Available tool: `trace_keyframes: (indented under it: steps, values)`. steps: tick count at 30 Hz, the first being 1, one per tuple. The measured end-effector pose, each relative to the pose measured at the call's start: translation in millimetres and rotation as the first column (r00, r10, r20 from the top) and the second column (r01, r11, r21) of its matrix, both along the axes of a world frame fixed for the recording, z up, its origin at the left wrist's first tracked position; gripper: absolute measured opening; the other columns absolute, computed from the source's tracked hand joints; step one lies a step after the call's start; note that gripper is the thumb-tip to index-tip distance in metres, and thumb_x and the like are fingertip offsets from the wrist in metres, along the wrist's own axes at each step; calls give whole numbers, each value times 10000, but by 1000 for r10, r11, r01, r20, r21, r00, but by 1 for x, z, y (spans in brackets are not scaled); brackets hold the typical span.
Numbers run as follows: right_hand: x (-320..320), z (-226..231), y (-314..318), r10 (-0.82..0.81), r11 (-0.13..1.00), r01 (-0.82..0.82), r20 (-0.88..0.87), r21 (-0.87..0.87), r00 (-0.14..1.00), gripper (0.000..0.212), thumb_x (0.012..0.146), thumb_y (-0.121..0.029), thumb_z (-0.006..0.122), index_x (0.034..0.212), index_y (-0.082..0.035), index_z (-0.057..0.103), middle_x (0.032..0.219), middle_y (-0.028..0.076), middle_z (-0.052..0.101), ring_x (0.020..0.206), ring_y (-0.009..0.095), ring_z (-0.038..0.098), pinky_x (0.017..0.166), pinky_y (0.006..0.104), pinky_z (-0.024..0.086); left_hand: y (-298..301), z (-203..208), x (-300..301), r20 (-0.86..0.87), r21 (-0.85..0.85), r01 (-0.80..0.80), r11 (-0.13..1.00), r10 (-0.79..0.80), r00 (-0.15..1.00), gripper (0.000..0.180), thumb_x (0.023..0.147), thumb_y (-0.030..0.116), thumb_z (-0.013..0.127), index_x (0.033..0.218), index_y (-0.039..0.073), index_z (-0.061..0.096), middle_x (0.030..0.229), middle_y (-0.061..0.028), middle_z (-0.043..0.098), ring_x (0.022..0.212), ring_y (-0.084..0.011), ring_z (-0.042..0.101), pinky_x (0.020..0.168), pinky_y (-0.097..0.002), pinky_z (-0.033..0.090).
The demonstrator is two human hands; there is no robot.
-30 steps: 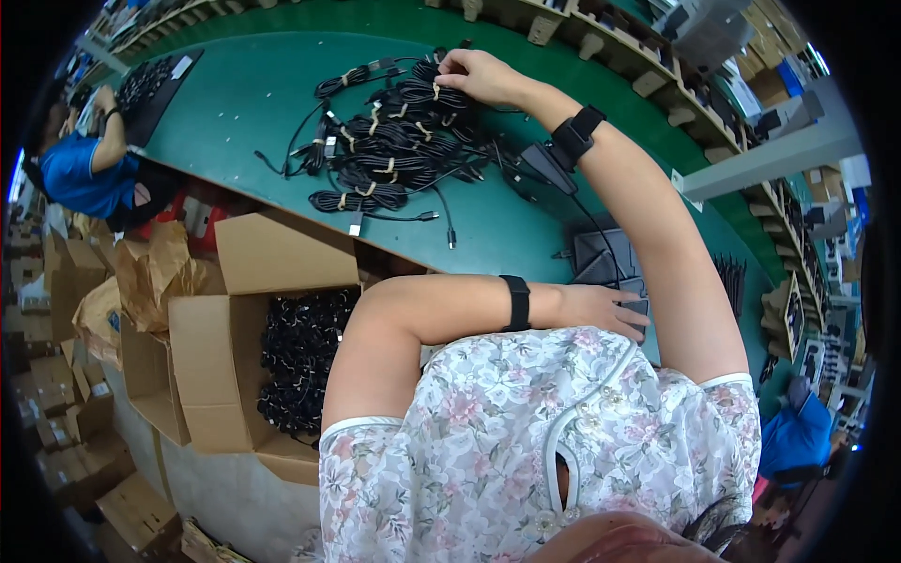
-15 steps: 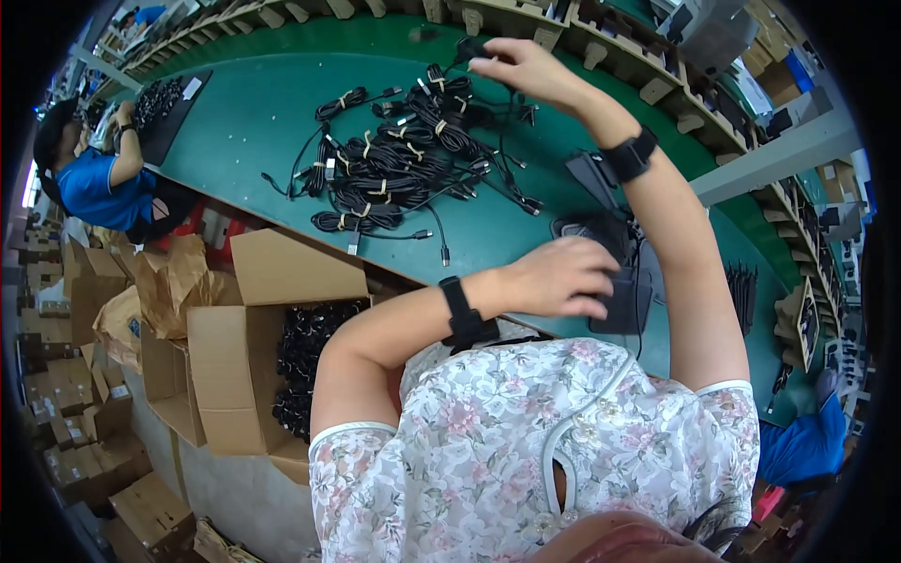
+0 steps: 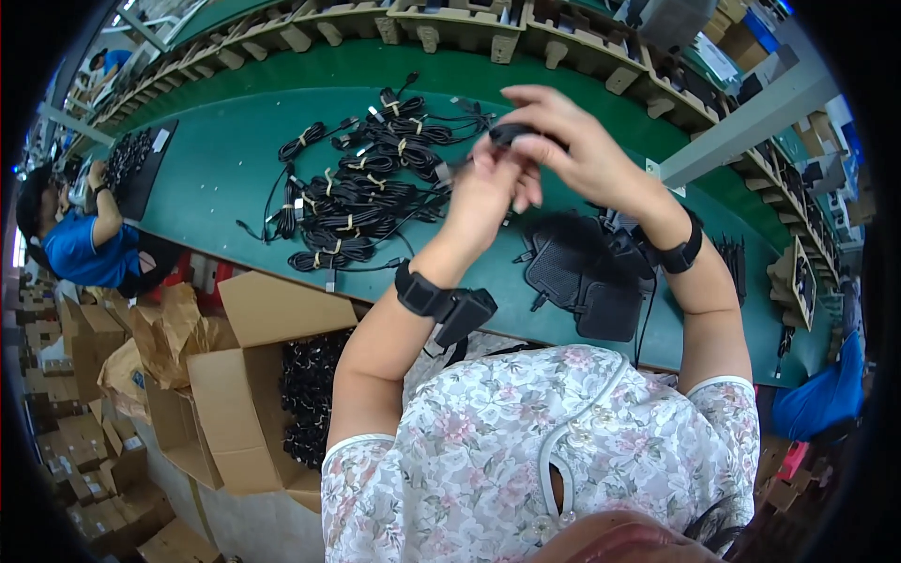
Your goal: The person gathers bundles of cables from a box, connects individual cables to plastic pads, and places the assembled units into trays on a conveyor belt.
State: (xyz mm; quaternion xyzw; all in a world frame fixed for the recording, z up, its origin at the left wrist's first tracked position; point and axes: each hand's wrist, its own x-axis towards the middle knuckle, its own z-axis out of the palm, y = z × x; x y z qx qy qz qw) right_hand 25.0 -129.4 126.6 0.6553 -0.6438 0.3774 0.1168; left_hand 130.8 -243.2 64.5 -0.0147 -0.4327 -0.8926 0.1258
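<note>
My hands meet above the green table (image 3: 225, 141), beside a pile of black cables (image 3: 375, 188) coiled and tied with pale bands. In my right hand (image 3: 587, 150) is part of a black cable (image 3: 510, 133), pinched between thumb and fingers. My left hand (image 3: 483, 192) is closed against the same cable, its fingers blurred and partly covering it. The cable's shape is mostly hidden. Nearer to me lie several flat black textured pads (image 3: 572, 272) with short projecting parts, right of the pile.
An open cardboard box (image 3: 244, 413) of small black parts stands at the table's left edge. Cardboard trays (image 3: 460, 33) line the far side. A grey post (image 3: 751, 122) rises at right. A co-worker in blue (image 3: 89, 244) sits at far left.
My right hand has come back from the far end of the cable pile toward me. My left hand has moved from over the black pads up to meet it at the black cable.
</note>
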Motion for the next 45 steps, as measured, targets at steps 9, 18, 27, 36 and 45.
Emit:
trace_keyframes:
  steps: [9, 18, 27, 36, 45]
  values:
    - [-85, 30, 48, -628, 738, 672, -299, 65, 719, 284, 930, -263, 495, 1158, -97, 529, 906, 166, 622, 867, 367, 598, 692, 404, 483, -4, -1, 22, -22, -624, -286, 728, 349, 937, 429, 895, -40, 448, 1300, 8, 318, 954, -106, 569, 664, -123, 553, 595, -235, 477]
    - [-272, 82, 110, -769, 70, 944, -585, 323, 257, 369, 917, -351, 462, 1112, -74, 610, 1069, 180, 627, 998, 357, 589, 795, 433, 480, -18, -45, 60, 67, -724, -280, 630, 468, 881, 383, 885, -53, 458, 1255, 30, 410, 933, -77, 559, 699, -106, 560, 622, -224, 470]
    - [-316, 44, 111, -699, -154, 887, -682, 436, 214, 294, 861, -190, 476, 1044, -56, 662, 1123, 193, 609, 1044, 350, 590, 807, 448, 491, -18, -38, 61, 61, -731, -286, 620, 476, 878, 397, 874, -89, 444, 1254, 24, 414, 978, -80, 553, 718, -103, 573, 584, -216, 463]
    - [-342, -22, 110, -912, -12, 914, -379, 406, 156, 322, 877, -205, 477, 1107, -33, 623, 1194, 212, 565, 1092, 345, 560, 886, 442, 464, -15, -26, 61, 131, -721, -230, 654, 454, 881, 359, 899, -80, 419, 1248, -5, 392, 1040, -110, 531, 730, -87, 567, 500, -167, 430]
    - [-328, -12, 118, -780, -240, 942, -624, 236, -42, 332, 866, -330, 555, 1071, -71, 593, 1081, 164, 616, 1031, 353, 568, 827, 418, 477, -14, -26, 61, 154, -712, -238, 660, 478, 865, 329, 892, -77, 432, 1213, -7, 441, 1037, -118, 532, 722, -108, 580, 494, -191, 443]
